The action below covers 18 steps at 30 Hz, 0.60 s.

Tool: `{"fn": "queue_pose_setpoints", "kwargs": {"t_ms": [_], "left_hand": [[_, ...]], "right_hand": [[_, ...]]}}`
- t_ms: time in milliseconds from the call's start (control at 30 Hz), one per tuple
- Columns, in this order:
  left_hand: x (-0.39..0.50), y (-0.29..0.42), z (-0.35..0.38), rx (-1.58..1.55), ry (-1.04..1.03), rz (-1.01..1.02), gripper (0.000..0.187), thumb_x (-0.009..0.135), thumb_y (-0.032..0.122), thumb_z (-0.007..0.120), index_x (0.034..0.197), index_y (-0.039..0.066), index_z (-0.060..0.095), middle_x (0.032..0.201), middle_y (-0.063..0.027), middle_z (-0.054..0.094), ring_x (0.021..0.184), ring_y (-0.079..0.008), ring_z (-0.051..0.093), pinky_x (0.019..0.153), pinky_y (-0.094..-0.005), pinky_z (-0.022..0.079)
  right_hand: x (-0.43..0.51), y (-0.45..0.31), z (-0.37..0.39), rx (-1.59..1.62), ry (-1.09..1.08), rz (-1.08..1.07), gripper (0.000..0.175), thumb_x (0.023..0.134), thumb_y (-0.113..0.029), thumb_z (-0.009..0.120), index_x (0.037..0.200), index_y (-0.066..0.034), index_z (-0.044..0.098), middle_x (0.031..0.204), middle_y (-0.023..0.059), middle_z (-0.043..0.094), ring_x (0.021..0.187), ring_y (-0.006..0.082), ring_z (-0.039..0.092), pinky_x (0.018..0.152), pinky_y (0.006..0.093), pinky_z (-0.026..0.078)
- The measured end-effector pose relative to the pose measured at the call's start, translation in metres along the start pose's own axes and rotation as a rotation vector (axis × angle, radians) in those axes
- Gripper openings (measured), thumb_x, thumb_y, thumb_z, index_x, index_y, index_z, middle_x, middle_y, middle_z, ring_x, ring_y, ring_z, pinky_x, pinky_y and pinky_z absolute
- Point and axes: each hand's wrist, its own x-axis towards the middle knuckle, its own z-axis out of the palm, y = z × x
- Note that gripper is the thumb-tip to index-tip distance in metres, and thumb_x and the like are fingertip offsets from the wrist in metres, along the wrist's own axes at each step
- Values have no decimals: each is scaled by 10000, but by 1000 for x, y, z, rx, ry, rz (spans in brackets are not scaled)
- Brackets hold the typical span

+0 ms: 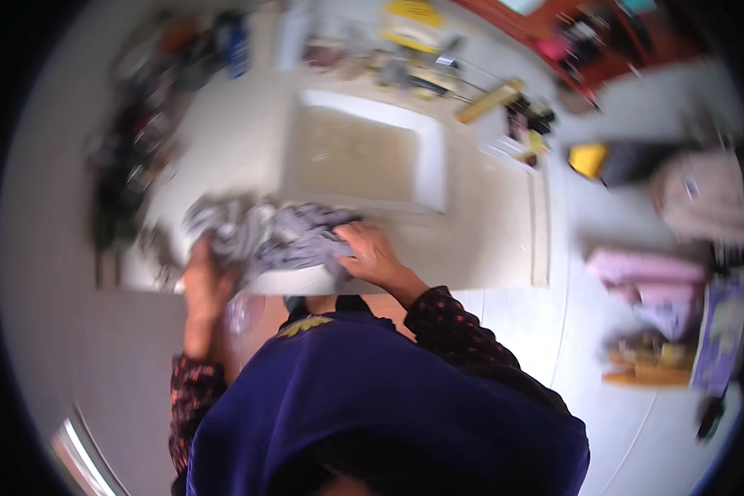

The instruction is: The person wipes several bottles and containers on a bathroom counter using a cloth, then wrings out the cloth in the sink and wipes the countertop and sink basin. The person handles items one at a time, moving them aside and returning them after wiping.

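Note:
A bunched grey cloth with lighter stripes (304,232), perhaps a garment, lies along the front of a pale countertop. My right hand (372,253) grips its right end, thumb and fingers spread over the folds. At the other end, my left hand (204,282) holds the cloth from the side; motion blur softens its fingers. Just behind the cloth is a white rectangular sink basin (431,161), set into the counter and holding cloudy water (356,152).
Blurred dark items (136,136) crowd the counter's left side. A blue container (235,46) and a yellow object (412,25) stand at the back. On the right are a white holder with small items (502,146), a pink cloth (648,270) and a red shelf (651,56).

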Motion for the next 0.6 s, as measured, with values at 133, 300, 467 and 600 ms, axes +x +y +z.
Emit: {"fn": "queue_pose_setpoints", "kwargs": {"t_ms": [133, 300, 467, 600], "left_hand": [[9, -27, -30, 130, 2, -47, 611, 752, 85, 607, 1351, 35, 493, 1132, -212, 601, 990, -341, 608, 866, -402, 486], [5, 6, -33, 326, 225, 160, 607, 803, 209, 697, 1348, 38, 495, 1233, -237, 540, 1155, -419, 522, 991, -455, 422], [18, 41, -1, 369, 274, 275, 422, 872, 175, 649, 1256, 21, 567, 1203, -207, 565, 1118, -394, 543, 964, -453, 436], [29, 79, 52, 315, 162, 338, 360, 855, 121, 651, 1193, 7, 596, 1118, -189, 610, 1064, -366, 572, 918, -439, 456]], "right_hand": [[-30, -1, -74, 639, 295, 190, 422, 817, -208, 736, 1173, -22, 608, 980, 79, 688, 862, 210, 665, 771, 359, 529], [-151, 52, -193, 870, 842, 264, 545, 772, -134, 703, 1267, 48, 563, 1094, 113, 669, 989, 200, 649, 896, 339, 518], [-221, 61, -253, 785, 1200, 289, 586, 737, -155, 694, 1250, 81, 537, 1105, 154, 657, 987, 242, 652, 909, 368, 512], [-181, 119, -252, 331, 932, 389, 608, 774, -285, 736, 1275, 5, 551, 1119, 168, 659, 1002, 316, 644, 913, 412, 504]]}}
